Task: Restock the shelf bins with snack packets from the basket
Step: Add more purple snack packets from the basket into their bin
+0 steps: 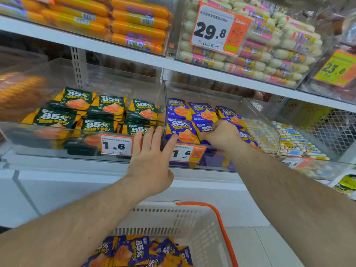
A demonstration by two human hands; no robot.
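Left hand point(150, 160) flat and open, fingers straight, pressed against the front lip of the clear shelf bins point(57, 130) right where the divider point(165, 112) splits the green side from the purple side; fingertips reaching over the rim at the divider's foot. Right hand point(219, 134) inside the purple bin, fingers curled down onto a purple snack packet point(207, 128) in the front row, gripping it against its neighbours. Hands close but apart, with one purple packet point(183, 130) between them. Purple packets stacked in two rows in that bin, green packets point(100, 112) stacked in the bin to the left, both marked 85%. Price tags point(116, 145) reading 1.6 clipped to the front of each bin. Down below, between the forearms, a pale plastic basket point(192, 224) with an orange handle point(221, 224), more purple snack packets point(134, 251) loose in its bottom. On the shelf above, orange sausages point(134, 22) at left and white sausage packs point(269, 54) at right behind a 29.8 tag point(213, 29). To the right of the purple bin, a bin of pale stick snacks point(298, 139).
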